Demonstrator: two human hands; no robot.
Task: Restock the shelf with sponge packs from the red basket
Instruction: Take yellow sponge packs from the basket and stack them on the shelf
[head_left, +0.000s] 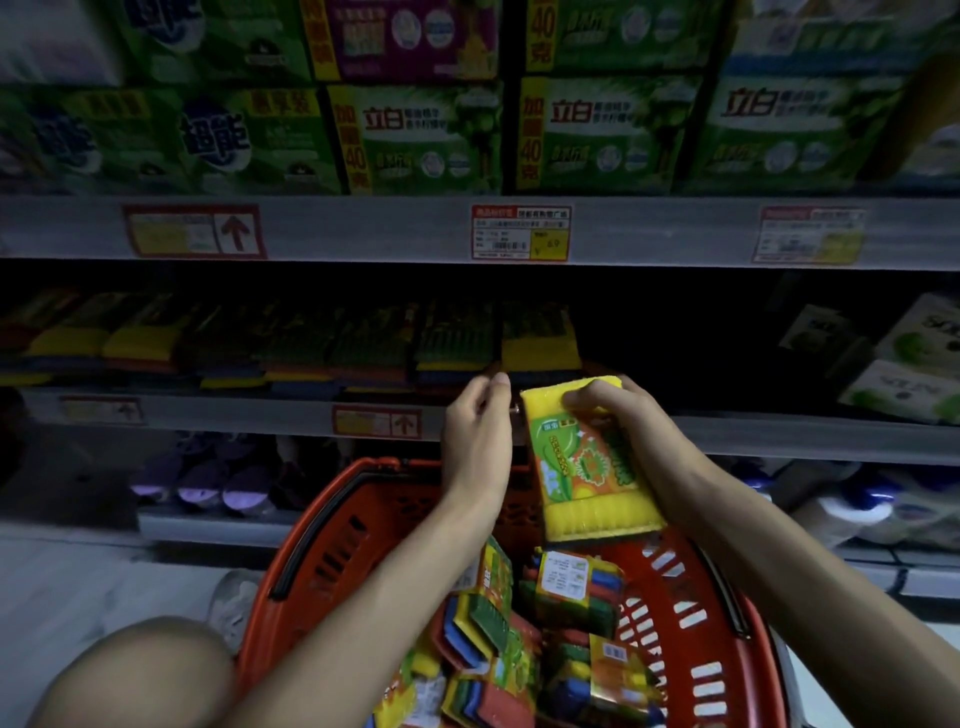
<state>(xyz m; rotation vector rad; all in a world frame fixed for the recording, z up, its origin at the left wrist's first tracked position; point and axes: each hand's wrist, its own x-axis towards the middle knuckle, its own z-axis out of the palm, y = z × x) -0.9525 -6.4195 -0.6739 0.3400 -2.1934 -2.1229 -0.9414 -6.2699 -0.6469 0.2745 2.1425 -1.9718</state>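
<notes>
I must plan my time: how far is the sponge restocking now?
Done: a row of sponge packs already lies on the shelf. In hand: the right hand grips one pack above the red basket. Left: many packs are in the basket, and the dark space right of the row looks unfilled.

Green boxes (608, 135) with Chinese print were stacked in two rows up top, one purple box (410, 36) among them. The grey rail under them carried a red-framed price tag (520, 232) at centre, an arrow label (195, 231) at left and a blurred tag (810, 236) at right. White-and-green packs (919, 364) sat far right, one level down. A smaller arrow label (376, 421) was on the rail below. Purple items (208, 478), too dark to identify, were bottom left; white-and-blue packages (857, 509) bottom right. Pale floor (78, 587) lay at left.
</notes>
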